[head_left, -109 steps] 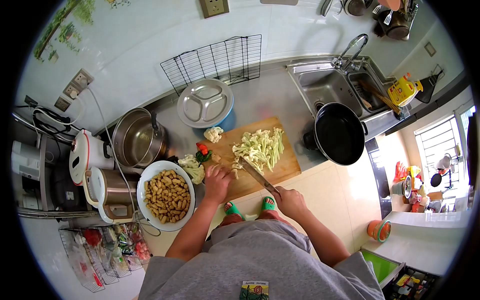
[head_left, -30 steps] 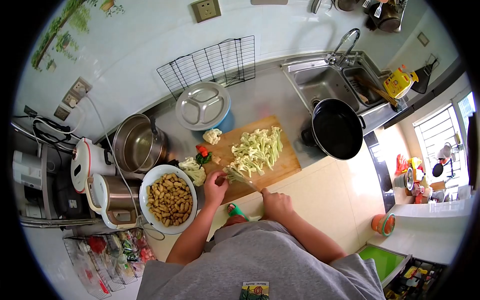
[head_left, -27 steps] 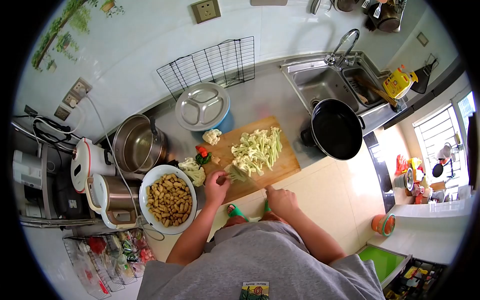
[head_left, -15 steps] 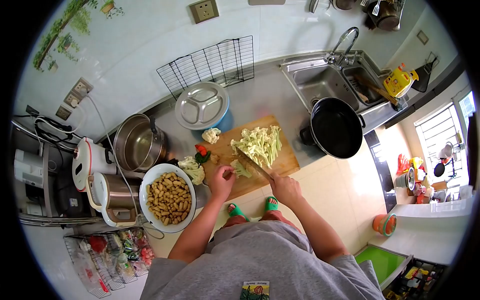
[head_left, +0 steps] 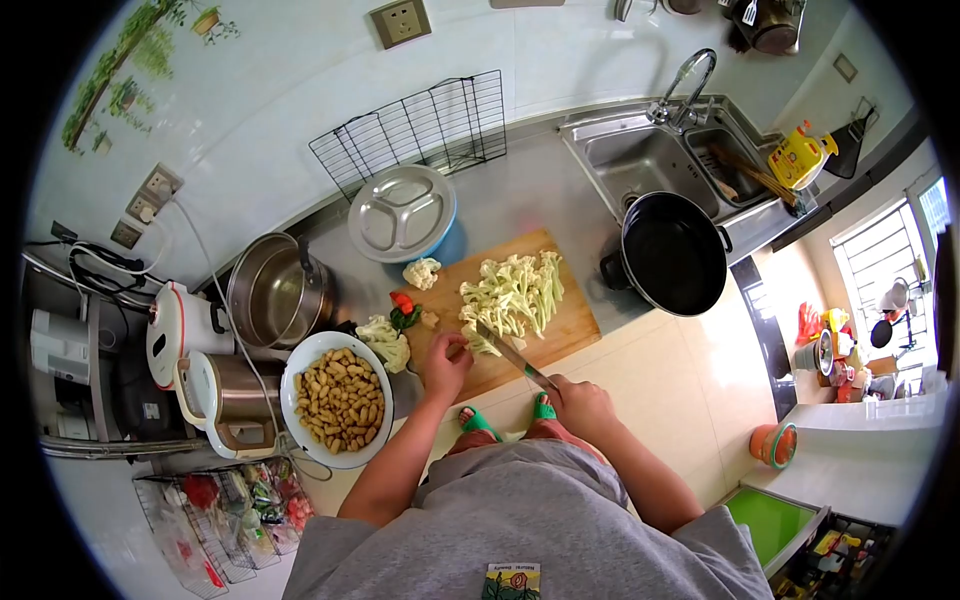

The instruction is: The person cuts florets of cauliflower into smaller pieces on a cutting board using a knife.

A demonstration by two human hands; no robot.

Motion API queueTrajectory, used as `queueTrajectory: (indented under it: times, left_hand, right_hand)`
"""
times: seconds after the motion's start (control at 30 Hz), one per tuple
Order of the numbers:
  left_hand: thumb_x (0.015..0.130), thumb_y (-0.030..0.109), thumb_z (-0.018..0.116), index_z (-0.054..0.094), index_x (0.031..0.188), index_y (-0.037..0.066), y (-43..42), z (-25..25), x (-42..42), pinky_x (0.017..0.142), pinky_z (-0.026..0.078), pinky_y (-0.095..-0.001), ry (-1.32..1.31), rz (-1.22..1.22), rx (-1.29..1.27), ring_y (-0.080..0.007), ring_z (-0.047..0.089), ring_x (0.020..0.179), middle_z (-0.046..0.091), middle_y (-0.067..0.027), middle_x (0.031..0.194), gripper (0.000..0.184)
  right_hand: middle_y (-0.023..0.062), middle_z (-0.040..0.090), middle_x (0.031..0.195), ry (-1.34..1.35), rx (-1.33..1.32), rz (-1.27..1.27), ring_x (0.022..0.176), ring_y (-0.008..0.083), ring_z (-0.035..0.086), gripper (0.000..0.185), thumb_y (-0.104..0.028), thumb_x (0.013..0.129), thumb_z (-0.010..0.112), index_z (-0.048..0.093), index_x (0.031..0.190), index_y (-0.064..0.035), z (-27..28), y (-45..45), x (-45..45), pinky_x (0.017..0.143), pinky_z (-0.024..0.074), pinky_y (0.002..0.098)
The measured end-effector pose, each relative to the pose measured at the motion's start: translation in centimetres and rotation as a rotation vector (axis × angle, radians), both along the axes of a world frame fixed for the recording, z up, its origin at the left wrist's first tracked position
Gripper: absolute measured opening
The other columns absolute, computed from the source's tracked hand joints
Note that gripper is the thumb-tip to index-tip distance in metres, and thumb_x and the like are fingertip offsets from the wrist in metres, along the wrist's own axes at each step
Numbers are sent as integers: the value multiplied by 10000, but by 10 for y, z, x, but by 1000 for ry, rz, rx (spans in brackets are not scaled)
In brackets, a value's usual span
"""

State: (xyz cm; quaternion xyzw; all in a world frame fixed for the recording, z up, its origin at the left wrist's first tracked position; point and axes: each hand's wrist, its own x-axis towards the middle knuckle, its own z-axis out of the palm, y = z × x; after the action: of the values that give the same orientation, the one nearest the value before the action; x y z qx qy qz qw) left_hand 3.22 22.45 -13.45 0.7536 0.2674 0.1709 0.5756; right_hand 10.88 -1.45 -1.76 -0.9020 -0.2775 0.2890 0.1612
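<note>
My right hand point(head_left: 583, 408) is wrapped round the handle of a kitchen knife point(head_left: 517, 360), its blade angled up and left over the wooden cutting board point(head_left: 570, 330). The blade's far end is by the lower edge of a heap of cut cauliflower point(head_left: 515, 292). My left hand point(head_left: 446, 368) is at the board's left side with fingers curled and pinched together; whether anything is between them is hidden. Left of it lies a larger cauliflower piece point(head_left: 384, 343). A small floret point(head_left: 421, 273) sits at the board's upper left corner, above red and green peppers point(head_left: 403, 308).
A white bowl of peanuts point(head_left: 288, 400) stands at the left, near a steel pot point(head_left: 245, 290) and a rice cooker point(head_left: 235, 390). Behind the board is a blue basin with a divided steel plate point(head_left: 402, 215). A black pot point(head_left: 674, 255) stands right, before the sink point(head_left: 640, 160).
My right hand has moved slightly right and down, drawing the knife back. The pale green cauliflower piece near my left hand now lies against the heap. My left hand has barely shifted.
</note>
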Motion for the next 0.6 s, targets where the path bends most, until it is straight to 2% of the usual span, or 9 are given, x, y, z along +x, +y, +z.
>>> queueTrajectory:
  times: [0.1, 0.3, 0.37, 0.5, 0.57, 0.6]
  left_hand:
    - [797, -67, 625, 560, 976, 4, 1, -3, -2, 846, 545, -298, -15, -8, -16, -193, 585, 1055, 525, -75, 1116, 203]
    - [743, -85, 648, 596, 936, 6, 2, -7, -3, 814, 552, -296, -82, 17, -27, -229, 618, 993, 555, -106, 1098, 219]
    - [726, -84, 649, 602, 911, 2, 4, -7, -3, 791, 547, -304, -46, -2, 206, -244, 620, 984, 581, -115, 1057, 209]
    - [717, -81, 648, 605, 892, -3, 5, 0, -5, 783, 543, -312, -52, -20, 232, -261, 625, 966, 599, -125, 1029, 196]
    - [730, -76, 648, 606, 904, -9, 4, 4, -5, 792, 545, -309, -65, -31, 186, -247, 638, 943, 601, -122, 1040, 191]
    - [730, -76, 648, 606, 904, -9, 2, 7, -7, 792, 545, -309, -63, -27, 184, -247, 638, 943, 601, -122, 1040, 191]
  right_hand:
    - [206, 688, 855, 12, -100, 15, 807, 402, 676, 255, -308, 972, 455, 581, 1116, -140, 8, 10, -5, 730, 531, 505]
    - [168, 708, 872, -71, -229, 179, 821, 337, 704, 236, -182, 931, 472, 538, 1143, -104, 7, 27, -8, 682, 559, 451]
    - [153, 712, 861, -88, -223, 173, 814, 311, 710, 266, -136, 904, 480, 520, 1164, -99, -13, 33, -8, 654, 565, 423]
    - [153, 711, 850, -95, -208, 168, 810, 323, 706, 284, -153, 914, 475, 519, 1190, -109, -31, 30, -7, 668, 559, 442]
    - [184, 691, 805, -88, -74, 69, 773, 379, 683, 276, -264, 947, 479, 546, 1185, -140, -41, 21, -1, 693, 531, 493]
    - [184, 691, 805, -86, -75, 74, 773, 379, 683, 276, -264, 947, 479, 546, 1185, -140, -38, 17, 1, 693, 531, 493]
